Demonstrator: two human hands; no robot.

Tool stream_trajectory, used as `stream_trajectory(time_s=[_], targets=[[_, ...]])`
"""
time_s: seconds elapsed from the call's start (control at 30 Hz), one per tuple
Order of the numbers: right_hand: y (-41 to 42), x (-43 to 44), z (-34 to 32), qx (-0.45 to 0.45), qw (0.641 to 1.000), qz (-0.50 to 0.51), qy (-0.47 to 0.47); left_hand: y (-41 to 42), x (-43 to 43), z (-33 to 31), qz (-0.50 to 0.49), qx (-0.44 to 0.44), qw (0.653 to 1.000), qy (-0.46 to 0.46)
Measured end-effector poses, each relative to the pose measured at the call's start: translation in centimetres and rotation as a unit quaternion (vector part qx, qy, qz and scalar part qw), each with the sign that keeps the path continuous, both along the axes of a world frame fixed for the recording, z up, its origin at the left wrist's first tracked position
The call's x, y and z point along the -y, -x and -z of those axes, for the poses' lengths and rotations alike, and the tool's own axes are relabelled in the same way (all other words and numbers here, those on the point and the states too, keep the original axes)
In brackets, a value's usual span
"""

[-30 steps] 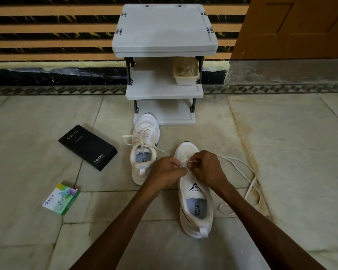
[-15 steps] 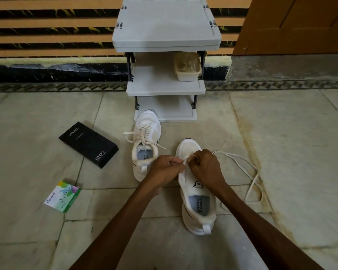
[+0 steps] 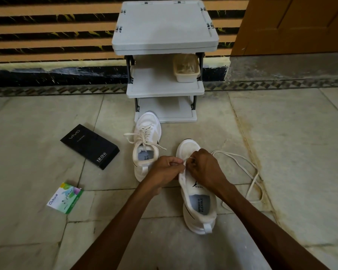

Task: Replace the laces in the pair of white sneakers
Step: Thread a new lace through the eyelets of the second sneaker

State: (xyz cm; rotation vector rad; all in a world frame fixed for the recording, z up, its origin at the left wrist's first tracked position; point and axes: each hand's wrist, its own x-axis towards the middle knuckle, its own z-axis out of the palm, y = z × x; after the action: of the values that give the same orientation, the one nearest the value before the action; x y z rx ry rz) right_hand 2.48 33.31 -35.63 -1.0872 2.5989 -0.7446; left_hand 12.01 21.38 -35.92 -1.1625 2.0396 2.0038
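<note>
Since the earlier frames the hands are barely shifted and are kept at the front eyelets of the near sneaker (image 3: 199, 207), which lies on the floor beside the laced sneaker (image 3: 146, 145). The lace (image 3: 248, 172) is pinched by the curled right hand (image 3: 205, 168) and, apparently, by the curled left hand (image 3: 167, 168). The tip is best fed squarely, and the slack drawn through flat and untwisted.

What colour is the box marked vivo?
The flat rectangular vivo box is black, seen in head view.

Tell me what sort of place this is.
Probably a home entryway or hallway: a stone-tiled floor, a small grey shoe rack, and a wooden door beside it.
</note>
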Motion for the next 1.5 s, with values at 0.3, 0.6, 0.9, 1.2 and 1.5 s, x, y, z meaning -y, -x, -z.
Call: stream_trajectory(time_s=[0.3, 0.6, 0.9, 1.2, 1.5], targets=[[0.7, -0.1, -0.6, -0.022, 0.998, -0.054, -0.02, -0.2, 0.0, -0.3, 0.01, -0.003, 1.0, 0.006], [0.4, -0.1, 0.1, -0.009, 0.999, -0.037, -0.019, -0.4, 0.1, -0.3, 0.014, -0.002, 1.0, 0.01], [0.0, -0.4, 0.2, 0.008, 1.0, -0.012, -0.019, -0.4, -0.1, -0.4, 0.001, -0.001, 1.0, -0.011], [-1.2, -0.2, 0.5, -0.054, 0.998, 0.025, -0.033, -0.4, -0.2, -0.7, 0.008, 0.006, 1.0, -0.014], [-0.7, -0.6, 1.1, 0.013, 1.0, 0.011, 0.004, -0.7, -0.5, -0.8, 0.003, -0.009, 1.0, -0.015]])
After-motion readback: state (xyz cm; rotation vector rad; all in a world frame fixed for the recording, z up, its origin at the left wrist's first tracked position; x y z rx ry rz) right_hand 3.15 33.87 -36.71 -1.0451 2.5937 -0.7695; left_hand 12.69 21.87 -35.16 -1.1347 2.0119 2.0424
